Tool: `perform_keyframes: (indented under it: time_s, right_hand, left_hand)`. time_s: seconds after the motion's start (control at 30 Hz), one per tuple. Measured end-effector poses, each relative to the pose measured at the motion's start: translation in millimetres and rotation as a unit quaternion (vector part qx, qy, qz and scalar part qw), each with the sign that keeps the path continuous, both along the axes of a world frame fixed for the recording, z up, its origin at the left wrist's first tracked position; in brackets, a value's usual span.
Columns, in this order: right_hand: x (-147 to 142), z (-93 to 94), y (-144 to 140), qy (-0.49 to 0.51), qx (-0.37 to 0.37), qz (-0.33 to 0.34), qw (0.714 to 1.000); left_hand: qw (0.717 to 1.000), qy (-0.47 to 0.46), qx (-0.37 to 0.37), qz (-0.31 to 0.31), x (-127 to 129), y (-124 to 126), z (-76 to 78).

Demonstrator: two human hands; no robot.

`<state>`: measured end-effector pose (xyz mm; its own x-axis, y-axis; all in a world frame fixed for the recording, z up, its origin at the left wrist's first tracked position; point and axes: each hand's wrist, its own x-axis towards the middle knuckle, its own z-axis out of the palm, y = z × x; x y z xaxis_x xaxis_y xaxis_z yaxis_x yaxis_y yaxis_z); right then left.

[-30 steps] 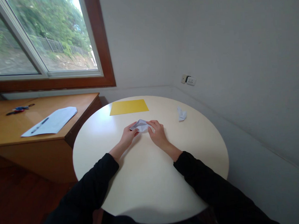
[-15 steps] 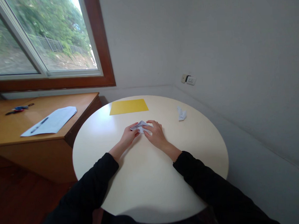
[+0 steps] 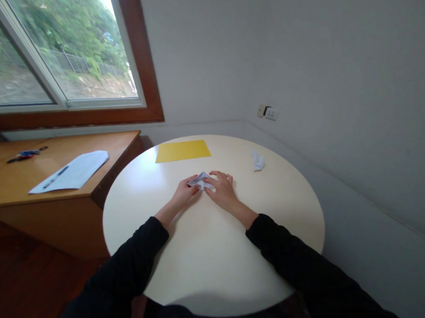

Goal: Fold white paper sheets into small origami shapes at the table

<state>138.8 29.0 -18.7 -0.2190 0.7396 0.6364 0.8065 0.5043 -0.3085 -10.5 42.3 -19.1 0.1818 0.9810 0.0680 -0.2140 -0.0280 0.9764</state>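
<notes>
A small piece of folded white paper is between my two hands, over the middle of the round table. Its top rises to a point, and its right part is covered by fingers. My left hand is closed on the paper's left end, thumb in front. From the right, my right hand grips the other end, its fingers bent over the top and its thumb at the lower edge.
Beyond my hands lies a yellow sheet. A crumpled white paper rests on the table's right side. On the wooden desk at left are white sheets, a pen and scissors.
The folded paper has shifted very slightly to the right, and my left fingers have closed in a little. Both hands keep hold of it in nearly the same place.
</notes>
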Motion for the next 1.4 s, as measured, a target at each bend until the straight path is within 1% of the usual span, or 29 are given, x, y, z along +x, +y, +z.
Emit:
perform_keyframes:
  time_s: [0.13, 0.43, 0.5, 0.6, 0.73, 0.83, 1.03, 1.27, 1.4]
  right_hand:
    - [-0.4, -1.6, 1.9, 0.01, -0.008, -0.003, 1.0]
    - [-1.8, -3.1, 4.9, 0.048, -0.018, 0.017, 0.999]
    - [-2.1, -3.2, 5.3, 0.053, -0.025, 0.019, 0.998]
    - [-2.4, -4.2, 5.5, 0.059, -0.031, 0.029, 0.997]
    - [-2.9, -6.3, 5.4, 0.07, -0.039, 0.056, 0.995]
    - [-3.9, -7.3, 5.6, 0.077, -0.047, 0.066, 0.994]
    - [-6.0, -8.5, 6.6, 0.077, -0.051, 0.048, 0.995]
    - [-7.9, -9.0, 4.5, 0.038, -0.058, 0.041, 0.997]
    - [-8.1, -7.5, 3.2, 0.037, -0.064, 0.038, 0.997]
  left_hand:
    - [1.0, 0.004, -0.001, -0.012, 1.7, -1.4, 1.2]
    - [0.999, 0.008, 0.001, -0.032, 1.3, -4.8, 4.5]
    - [1.0, 0.007, -0.006, -0.025, 1.3, -4.4, 4.0]
    - [1.0, 0.004, -0.028, 0.003, 1.3, -2.8, 2.2]
    - [0.998, 0.009, -0.045, 0.032, 0.5, -0.5, -1.7]
    - [0.999, 0.005, -0.033, 0.04, 0.4, 0.5, -4.0]
    - [0.998, 0.006, 0.013, 0.055, 1.7, 0.6, -2.1]
    - [0.997, 0.016, 0.015, 0.069, 1.0, -1.3, 1.1]
    - [0.997, 0.012, 0.007, 0.078, 1.4, -2.3, 2.1]
